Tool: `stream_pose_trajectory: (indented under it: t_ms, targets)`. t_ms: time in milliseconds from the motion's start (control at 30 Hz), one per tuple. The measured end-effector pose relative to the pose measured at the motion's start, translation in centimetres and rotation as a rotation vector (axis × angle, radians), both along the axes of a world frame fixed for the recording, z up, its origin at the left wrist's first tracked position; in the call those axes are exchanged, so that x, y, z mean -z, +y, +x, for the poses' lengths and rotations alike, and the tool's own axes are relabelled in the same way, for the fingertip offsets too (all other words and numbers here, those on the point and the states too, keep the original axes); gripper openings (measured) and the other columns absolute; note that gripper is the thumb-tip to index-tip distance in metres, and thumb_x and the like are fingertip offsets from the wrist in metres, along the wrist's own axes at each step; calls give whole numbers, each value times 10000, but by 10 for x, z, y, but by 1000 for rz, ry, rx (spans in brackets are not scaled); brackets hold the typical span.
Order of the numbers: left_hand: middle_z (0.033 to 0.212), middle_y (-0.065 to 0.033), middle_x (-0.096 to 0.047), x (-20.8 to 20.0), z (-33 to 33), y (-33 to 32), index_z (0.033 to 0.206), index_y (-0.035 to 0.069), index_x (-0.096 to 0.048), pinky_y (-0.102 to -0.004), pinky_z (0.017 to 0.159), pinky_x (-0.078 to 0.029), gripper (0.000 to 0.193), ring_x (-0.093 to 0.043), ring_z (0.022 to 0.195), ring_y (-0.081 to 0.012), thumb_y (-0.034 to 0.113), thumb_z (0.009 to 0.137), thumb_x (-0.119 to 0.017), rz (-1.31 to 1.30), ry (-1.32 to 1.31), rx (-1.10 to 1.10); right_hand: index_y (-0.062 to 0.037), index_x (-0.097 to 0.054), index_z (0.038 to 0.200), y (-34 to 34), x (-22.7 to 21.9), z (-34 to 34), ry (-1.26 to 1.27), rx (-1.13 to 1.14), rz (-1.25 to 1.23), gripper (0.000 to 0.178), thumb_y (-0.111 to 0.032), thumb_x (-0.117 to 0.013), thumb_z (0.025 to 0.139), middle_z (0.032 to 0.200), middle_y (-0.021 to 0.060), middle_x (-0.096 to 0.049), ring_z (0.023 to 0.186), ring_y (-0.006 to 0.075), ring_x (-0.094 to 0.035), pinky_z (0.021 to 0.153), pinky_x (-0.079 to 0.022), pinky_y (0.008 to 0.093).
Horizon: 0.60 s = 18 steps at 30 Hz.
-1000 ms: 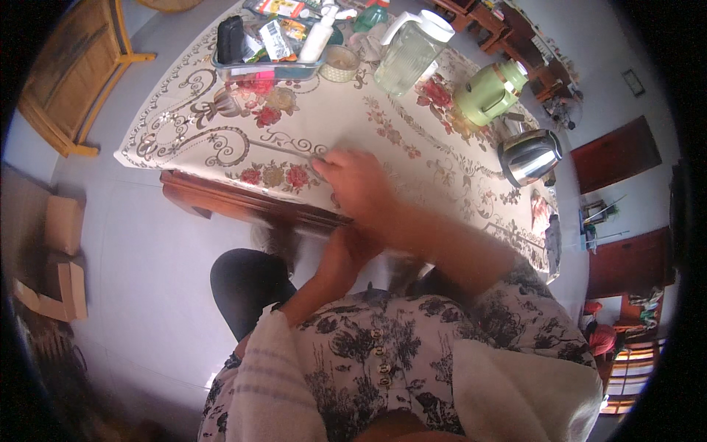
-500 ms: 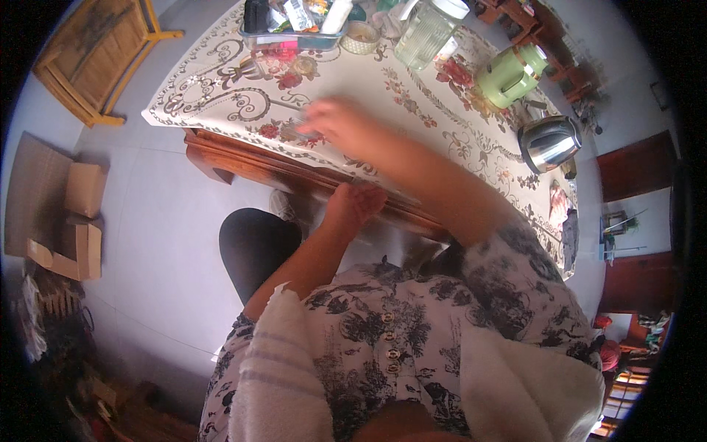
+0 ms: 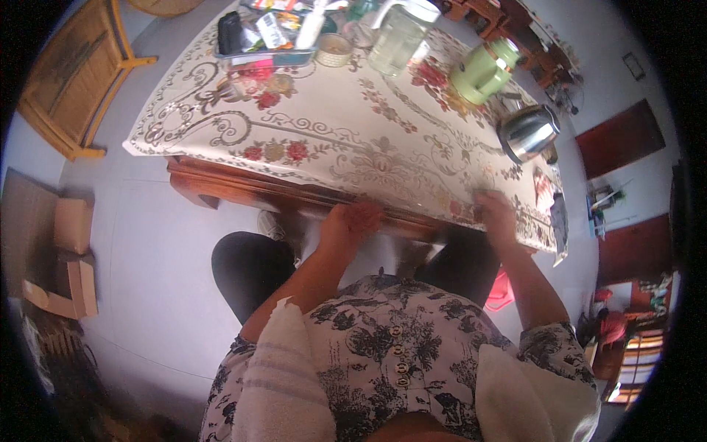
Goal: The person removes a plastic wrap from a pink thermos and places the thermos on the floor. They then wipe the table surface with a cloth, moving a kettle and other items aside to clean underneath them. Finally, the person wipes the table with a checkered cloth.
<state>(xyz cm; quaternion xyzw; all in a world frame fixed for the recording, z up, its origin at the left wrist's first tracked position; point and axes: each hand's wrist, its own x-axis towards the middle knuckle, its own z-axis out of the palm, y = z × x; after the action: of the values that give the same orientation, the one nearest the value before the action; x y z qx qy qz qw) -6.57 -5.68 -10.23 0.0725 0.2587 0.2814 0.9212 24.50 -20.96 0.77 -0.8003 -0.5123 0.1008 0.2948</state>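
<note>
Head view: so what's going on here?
A person's left hand looks open at the front edge of the table. The right hand is at the tablecloth farther right; blur hides whether it holds anything. The jug, flask and kettle stand farther back, untouched.

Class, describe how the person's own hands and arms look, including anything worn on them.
The left hand and right hand are ungloved, and the forearms are uncovered. The short sleeves are pale with a dark plant-like print. A white cloth with faint grey stripes overlaps the left one. Blur hides any rings.
</note>
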Motion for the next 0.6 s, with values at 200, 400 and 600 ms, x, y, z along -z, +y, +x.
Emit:
stream_pose_trajectory:
  t_ms: [200, 400, 600]
  targets:
    - [1177, -155, -608, -1, -1, 3, 1218, 4, -527, -425, 928, -479, 437, -598, 1060, -307, 328, 993, -340, 0, -16, -96, -131, -699, 1099, 218, 4, -211, -378, -944, 322, 445, 15, -618, 687, 1086, 115, -606, 994, 333, -566, 864, -461, 420]
    - [1185, -147, -601, 11, 4, 5, 1218, 23, -532, -416, 932, -473, 421, -593, 1061, -292, 338, 975, -396, 72, -16, -89, -176, -731, 1020, 369, 8, -347, -379, -914, 212, 330, -3, -627, 758, 1080, 62, -625, 1049, 270, -568, 911, -447, 409]
    - [1191, -210, -580, 2, -7, 3, 1209, -61, -508, -428, 982, -450, 466, -573, 1103, -317, 272, 950, -311, 59, 21, -56, -165, -728, 1058, 307, 18, -270, -385, -1001, 385, 360, 4, -609, 764, 1016, 98, -631, 991, 297, -585, 870, -457, 403]
